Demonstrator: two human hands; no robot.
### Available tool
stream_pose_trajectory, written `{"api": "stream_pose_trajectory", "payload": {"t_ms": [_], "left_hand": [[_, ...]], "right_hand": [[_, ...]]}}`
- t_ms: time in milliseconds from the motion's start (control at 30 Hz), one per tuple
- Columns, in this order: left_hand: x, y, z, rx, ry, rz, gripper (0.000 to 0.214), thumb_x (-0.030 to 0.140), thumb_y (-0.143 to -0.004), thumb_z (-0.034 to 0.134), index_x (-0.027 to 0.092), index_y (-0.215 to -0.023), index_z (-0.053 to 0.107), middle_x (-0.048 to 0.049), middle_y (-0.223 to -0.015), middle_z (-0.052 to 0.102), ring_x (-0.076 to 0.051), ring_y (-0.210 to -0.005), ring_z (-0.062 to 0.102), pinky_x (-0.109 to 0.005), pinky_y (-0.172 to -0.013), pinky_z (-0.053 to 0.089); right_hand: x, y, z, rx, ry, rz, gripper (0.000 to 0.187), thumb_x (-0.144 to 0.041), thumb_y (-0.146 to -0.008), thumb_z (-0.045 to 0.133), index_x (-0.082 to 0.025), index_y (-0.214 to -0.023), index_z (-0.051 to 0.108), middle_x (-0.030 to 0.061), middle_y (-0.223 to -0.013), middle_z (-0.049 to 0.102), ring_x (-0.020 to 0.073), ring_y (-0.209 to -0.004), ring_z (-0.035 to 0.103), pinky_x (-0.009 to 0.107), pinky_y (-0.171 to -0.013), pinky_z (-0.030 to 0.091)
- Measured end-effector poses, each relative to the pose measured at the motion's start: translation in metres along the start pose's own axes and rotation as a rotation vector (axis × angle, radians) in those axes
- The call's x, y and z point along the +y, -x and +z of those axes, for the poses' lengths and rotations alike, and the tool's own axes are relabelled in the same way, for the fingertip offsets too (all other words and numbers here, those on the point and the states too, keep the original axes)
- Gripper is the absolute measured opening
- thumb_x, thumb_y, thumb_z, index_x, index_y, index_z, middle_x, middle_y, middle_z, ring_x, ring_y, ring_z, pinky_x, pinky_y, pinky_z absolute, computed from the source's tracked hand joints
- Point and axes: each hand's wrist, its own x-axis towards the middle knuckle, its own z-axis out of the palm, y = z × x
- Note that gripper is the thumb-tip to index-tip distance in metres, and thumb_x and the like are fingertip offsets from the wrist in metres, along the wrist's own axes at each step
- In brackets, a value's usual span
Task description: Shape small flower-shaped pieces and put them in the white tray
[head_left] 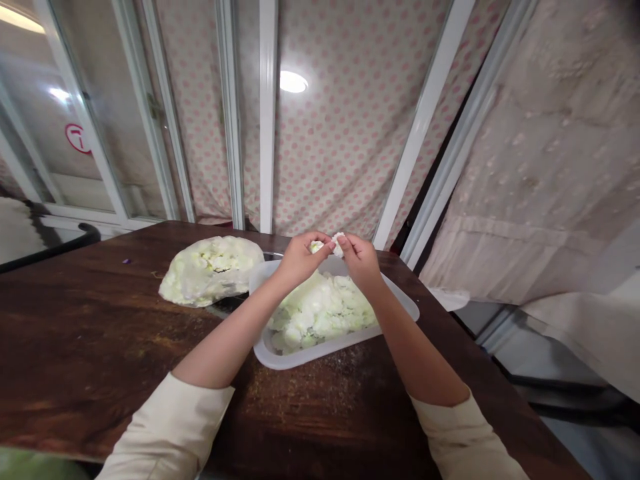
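Observation:
Both hands are raised over the far end of a white plastic tray [280, 360] filled with several pale green-white cauliflower florets [320, 310]. My left hand [300, 257] and my right hand [359, 257] meet fingertip to fingertip, each pinched on the same small cauliflower floret [327, 245] between them. The piece is partly hidden by the fingers. To the left of the tray a larger cauliflower head [213, 270] lies on the dark wooden table [100, 320].
The table's right edge runs diagonally past the tray; beyond it are a pale curtain [550, 200] and floor. Windows with white frames [267, 113] and a dotted pink curtain stand behind the table. Small crumbs lie on the wood in front of the tray.

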Motion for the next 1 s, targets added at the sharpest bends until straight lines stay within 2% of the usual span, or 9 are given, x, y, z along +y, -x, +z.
{"api": "stream_pose_trajectory", "payload": {"t_ms": [100, 233, 333, 500, 667, 767, 867, 933, 1000], "left_hand": [[-0.003, -0.001, 0.001, 0.026, -0.03, 0.025, 0.019, 0.034, -0.076, 0.058, 0.015, -0.076, 0.062, -0.0013, -0.077, 0.067, -0.012, -0.073, 0.058, -0.022, -0.07, 0.042], [-0.013, -0.003, 0.004, 0.016, -0.079, -0.036, 0.02, 0.035, -0.074, 0.058, 0.015, -0.072, 0.062, -0.0003, -0.072, 0.065, -0.011, -0.064, 0.055, -0.022, -0.064, 0.042], [-0.017, -0.003, 0.005, 0.031, -0.079, -0.069, 0.02, 0.035, -0.074, 0.058, 0.015, -0.071, 0.062, -0.0001, -0.069, 0.065, -0.012, -0.063, 0.055, -0.022, -0.064, 0.042], [-0.025, -0.002, 0.005, 0.118, -0.117, -0.028, 0.018, 0.033, -0.075, 0.056, 0.016, -0.076, 0.062, -0.0009, -0.073, 0.066, -0.013, -0.069, 0.057, -0.023, -0.068, 0.043], [-0.036, -0.003, 0.005, 0.138, -0.164, -0.054, 0.019, 0.033, -0.076, 0.054, 0.015, -0.075, 0.06, -0.0005, -0.071, 0.064, -0.012, -0.065, 0.055, -0.023, -0.065, 0.041], [-0.038, -0.003, 0.005, 0.153, -0.137, -0.073, 0.019, 0.033, -0.077, 0.052, 0.015, -0.076, 0.059, -0.0007, -0.072, 0.064, -0.012, -0.066, 0.055, -0.023, -0.066, 0.041], [-0.038, -0.003, 0.005, 0.114, -0.118, -0.073, 0.02, 0.034, -0.077, 0.053, 0.015, -0.077, 0.059, -0.0007, -0.072, 0.063, -0.012, -0.066, 0.055, -0.023, -0.066, 0.041], [-0.038, -0.002, 0.005, 0.09, -0.112, -0.056, 0.019, 0.034, -0.076, 0.054, 0.015, -0.077, 0.059, -0.0008, -0.074, 0.064, -0.012, -0.068, 0.055, -0.023, -0.067, 0.042], [-0.038, -0.002, 0.006, 0.071, -0.115, -0.043, 0.018, 0.033, -0.076, 0.055, 0.015, -0.076, 0.059, -0.001, -0.075, 0.064, -0.012, -0.069, 0.056, -0.023, -0.068, 0.042]], "right_hand": [[0.006, 0.0, 0.003, 0.003, -0.064, 0.005, 0.037, -0.051, -0.086, 0.041, -0.018, -0.067, 0.045, -0.0023, -0.057, 0.041, 0.0113, -0.056, 0.041, 0.024, -0.054, 0.032], [0.023, -0.002, 0.01, -0.063, -0.132, 0.02, 0.03, -0.048, -0.086, 0.043, -0.019, -0.082, 0.05, -0.0007, -0.068, 0.049, 0.0125, -0.062, 0.047, 0.024, -0.058, 0.036], [0.029, -0.003, 0.011, -0.075, -0.101, 0.001, 0.027, -0.044, -0.085, 0.045, -0.019, -0.077, 0.05, -0.0005, -0.067, 0.049, 0.0128, -0.063, 0.047, 0.024, -0.06, 0.037], [0.028, -0.001, 0.009, -0.032, 0.106, -0.123, 0.031, -0.037, -0.087, 0.045, -0.018, -0.061, 0.042, 0.0002, -0.065, 0.044, 0.0139, -0.066, 0.044, 0.026, -0.064, 0.034], [0.036, 0.002, 0.013, -0.011, 0.131, -0.088, 0.035, -0.037, -0.086, 0.046, -0.018, -0.057, 0.041, 0.0001, -0.06, 0.042, 0.0141, -0.062, 0.043, 0.027, -0.062, 0.033], [0.04, 0.003, 0.015, 0.022, 0.085, -0.033, 0.033, -0.041, -0.087, 0.044, -0.018, -0.065, 0.051, 0.002, -0.066, 0.05, 0.0153, -0.066, 0.048, 0.028, -0.065, 0.036], [0.042, 0.003, 0.018, 0.029, -0.035, 0.03, 0.032, -0.044, -0.088, 0.04, -0.018, -0.082, 0.059, 0.0041, -0.076, 0.059, 0.0163, -0.073, 0.053, 0.028, -0.068, 0.04], [0.042, 0.004, 0.02, 0.009, -0.089, 0.036, 0.03, -0.044, -0.085, 0.046, -0.018, -0.089, 0.06, 0.0052, -0.083, 0.061, 0.0167, -0.077, 0.055, 0.027, -0.067, 0.041], [0.042, 0.003, 0.021, -0.003, -0.086, 0.007, 0.026, -0.041, -0.082, 0.051, -0.018, -0.087, 0.061, 0.0059, -0.085, 0.062, 0.0171, -0.078, 0.056, 0.026, -0.066, 0.042]]}}
